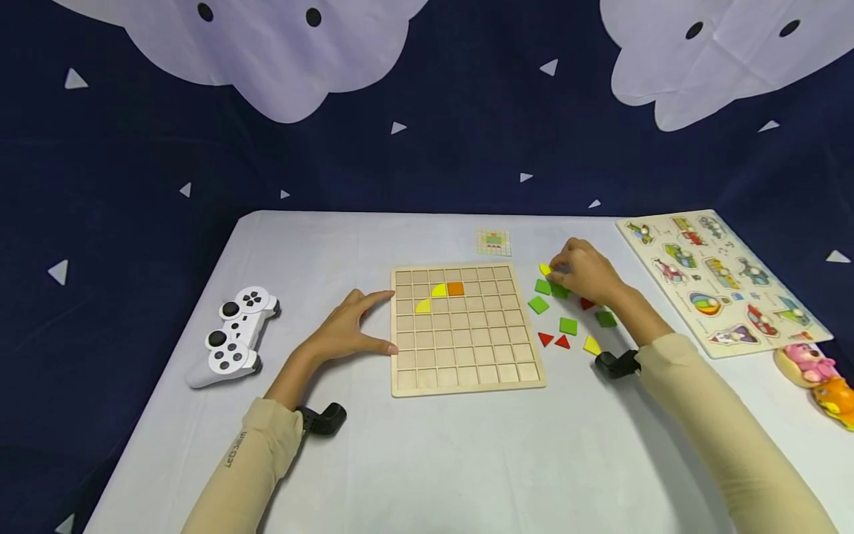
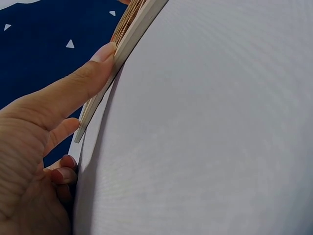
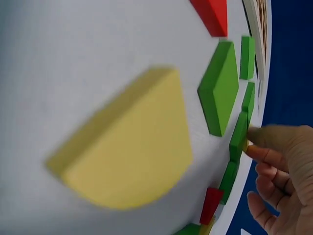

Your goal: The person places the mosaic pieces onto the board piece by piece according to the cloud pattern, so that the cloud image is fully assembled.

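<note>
My left hand [image 1: 343, 326] rests at the left edge of a wooden grid board [image 1: 471, 343], thumb and index finger spread along it. In the left wrist view the thumb [image 2: 93, 73] touches the board's side. On the board lie two yellow quarter-circle pieces [image 1: 423, 305] and an orange square [image 1: 455, 288]. Right of the board, my right hand [image 1: 587, 273] pinches a yellow piece [image 1: 545, 269] between thumb and finger, mostly hidden by them in the right wrist view. Around it lie several green squares [image 1: 568, 326], red triangles [image 1: 563, 342] and another yellow quarter-circle piece [image 1: 591, 345].
A small pattern card [image 1: 494, 242] lies behind the board. At the left is a white game controller [image 1: 236, 334]. A vehicle picture puzzle [image 1: 723, 282] lies on the right, with pink and orange toys [image 1: 810, 365] beside it at the table's edge.
</note>
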A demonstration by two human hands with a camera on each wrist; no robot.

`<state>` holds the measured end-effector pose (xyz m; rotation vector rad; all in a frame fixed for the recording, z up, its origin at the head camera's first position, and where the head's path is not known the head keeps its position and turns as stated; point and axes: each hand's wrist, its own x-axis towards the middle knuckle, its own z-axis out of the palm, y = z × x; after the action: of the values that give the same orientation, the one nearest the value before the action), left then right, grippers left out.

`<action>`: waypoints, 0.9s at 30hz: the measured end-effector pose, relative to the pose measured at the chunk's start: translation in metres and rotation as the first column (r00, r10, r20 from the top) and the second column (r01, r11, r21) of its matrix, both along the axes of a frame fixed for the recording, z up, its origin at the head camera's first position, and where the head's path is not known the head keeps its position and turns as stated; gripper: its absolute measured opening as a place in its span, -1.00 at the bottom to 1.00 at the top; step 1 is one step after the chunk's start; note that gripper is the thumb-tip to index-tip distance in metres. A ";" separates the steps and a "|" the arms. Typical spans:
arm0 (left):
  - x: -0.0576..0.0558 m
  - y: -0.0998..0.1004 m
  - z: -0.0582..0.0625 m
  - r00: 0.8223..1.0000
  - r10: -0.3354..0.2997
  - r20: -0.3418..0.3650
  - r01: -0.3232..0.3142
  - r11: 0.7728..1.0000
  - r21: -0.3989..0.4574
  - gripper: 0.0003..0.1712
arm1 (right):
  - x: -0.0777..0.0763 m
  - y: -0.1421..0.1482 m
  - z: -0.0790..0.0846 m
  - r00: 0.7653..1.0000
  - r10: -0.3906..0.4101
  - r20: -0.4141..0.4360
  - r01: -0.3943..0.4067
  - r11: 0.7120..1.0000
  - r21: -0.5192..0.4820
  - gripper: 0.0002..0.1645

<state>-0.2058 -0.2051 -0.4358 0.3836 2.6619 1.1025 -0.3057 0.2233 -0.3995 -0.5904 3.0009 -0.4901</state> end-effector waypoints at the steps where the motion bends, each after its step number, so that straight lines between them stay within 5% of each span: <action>1: 0.000 0.000 0.000 1.000 0.001 0.000 -0.001 1.000 0.000 0.20 | -0.001 0.001 0.000 1.000 0.005 0.001 -0.005 1.000 0.006 -0.66; 9: 0.000 0.002 0.001 1.000 0.003 0.014 -0.003 1.000 0.006 0.20 | -0.001 -0.005 0.003 0.997 0.022 -0.070 -0.021 1.000 0.003 -0.66; 27: 0.000 0.000 0.001 1.000 0.010 0.014 -0.010 1.000 0.002 0.20 | 0.029 -0.079 0.008 0.958 0.265 -0.109 -0.273 0.959 -0.069 -0.71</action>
<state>-0.2060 -0.2052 -0.4349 0.3615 2.6533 1.1075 -0.2769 0.1446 -0.3919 -1.0417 2.9322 -0.5838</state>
